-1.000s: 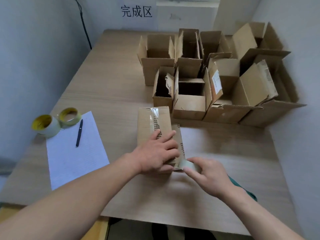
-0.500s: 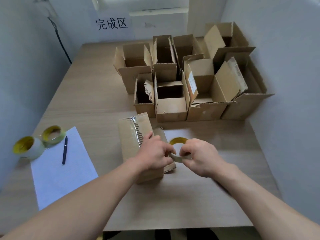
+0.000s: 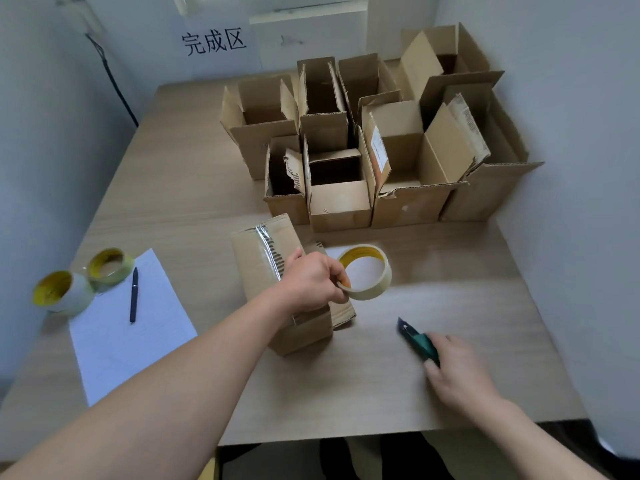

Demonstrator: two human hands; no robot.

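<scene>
Over the table [image 3: 450, 289], left hand [image 3: 311, 282] pinches tape roll [image 3: 372, 292]; right hand [image 3: 457, 372] now grips cutter [image 3: 414, 337] instead.

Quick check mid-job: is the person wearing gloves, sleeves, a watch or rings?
No. The left hand and right hand are bare: no gloves, no rings that show. The left forearm and right forearm are bare too, with no sleeve, watch or band in view.

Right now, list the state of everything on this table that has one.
Brown cardboard box: closed, seam taped.
Yellow-cored tape roll: gripped by left hand.
Green utility knife: held by right hand, blade unclear.
Rear brown cardboard boxes: flaps open.
Black pen: lying on white paper sheet.
</scene>
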